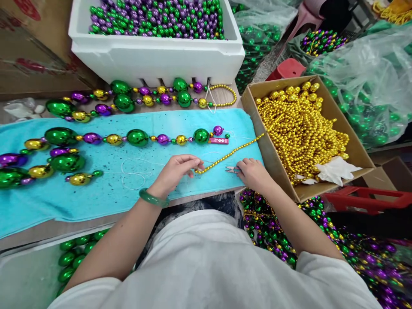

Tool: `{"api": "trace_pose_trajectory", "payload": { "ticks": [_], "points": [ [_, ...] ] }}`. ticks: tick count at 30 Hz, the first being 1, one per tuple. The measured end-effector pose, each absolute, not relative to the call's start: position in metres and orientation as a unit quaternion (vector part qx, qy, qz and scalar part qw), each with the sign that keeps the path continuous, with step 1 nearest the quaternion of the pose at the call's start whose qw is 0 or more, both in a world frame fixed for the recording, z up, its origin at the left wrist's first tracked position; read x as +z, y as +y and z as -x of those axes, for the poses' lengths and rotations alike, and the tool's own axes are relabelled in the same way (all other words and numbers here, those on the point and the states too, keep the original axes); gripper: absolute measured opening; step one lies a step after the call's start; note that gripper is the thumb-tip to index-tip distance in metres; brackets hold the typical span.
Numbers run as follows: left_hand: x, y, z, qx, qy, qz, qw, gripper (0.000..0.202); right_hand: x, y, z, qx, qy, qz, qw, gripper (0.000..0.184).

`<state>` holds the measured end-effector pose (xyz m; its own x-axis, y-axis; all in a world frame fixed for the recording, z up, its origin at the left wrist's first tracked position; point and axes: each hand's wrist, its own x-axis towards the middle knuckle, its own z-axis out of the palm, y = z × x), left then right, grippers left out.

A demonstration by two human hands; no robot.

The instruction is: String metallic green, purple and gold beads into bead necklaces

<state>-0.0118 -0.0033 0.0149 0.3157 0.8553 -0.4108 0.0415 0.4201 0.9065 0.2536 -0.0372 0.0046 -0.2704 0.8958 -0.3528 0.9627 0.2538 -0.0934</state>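
Observation:
My left hand (175,171), with a green bangle at the wrist, pinches the near end of a gold bead strand (230,153). That strand slants up to the right and reaches the cardboard box edge. My right hand (255,174) is closed on small thread snips (232,170), whose blades point left; its grip on the handles is mostly hidden. On the blue towel (180,121) lies a bead necklace (137,137) of green, gold and purple beads, curving back at the left. A pink label (219,140) sits by its right end. Loose white string (133,174) loops left of my left hand.
Behind the towel another bead necklace (124,103) lies along a white foam box (157,56) of purple and green beads. At right stands a cardboard box (277,161) of gold bead strands. Piled bead strings (262,214) hang below the table's right side.

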Motion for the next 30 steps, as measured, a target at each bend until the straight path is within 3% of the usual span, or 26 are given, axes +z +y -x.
{"api": "trace_pose_trajectory", "payload": {
  "ticks": [2, 5, 8, 10, 14, 20, 30],
  "points": [
    [0.014, -0.002, 0.012, 0.323, 0.496, -0.422, 0.687, 0.027, 0.008, -0.036, -0.260, -0.201, 0.768, -0.605, 0.059, 0.017],
    [0.012, -0.002, 0.012, 0.345, 0.492, -0.397, 0.694, 0.030, 0.019, -0.036, -0.270, -0.342, 0.702, -0.617, -0.099, 0.015],
    [0.010, -0.003, 0.012, 0.347, 0.496, -0.401, 0.687, 0.034, 0.032, -0.042, -0.265, -0.518, 0.586, -0.571, -0.249, 0.024],
    [0.011, -0.005, 0.010, 0.339, 0.506, -0.420, 0.673, 0.035, 0.037, -0.047, -0.250, -0.616, 0.502, -0.526, -0.304, 0.034],
    [0.017, -0.011, 0.007, 0.323, 0.523, -0.462, 0.640, 0.038, 0.029, -0.050, -0.212, -0.694, 0.383, -0.522, -0.315, 0.047],
    [0.020, -0.017, 0.006, 0.314, 0.532, -0.499, 0.609, 0.039, 0.017, -0.043, -0.188, -0.684, 0.320, -0.534, -0.381, 0.042],
    [0.014, -0.019, 0.007, 0.316, 0.535, -0.514, 0.592, 0.038, 0.018, -0.044, -0.186, -0.685, 0.297, -0.545, -0.380, 0.044]
  ]
}}
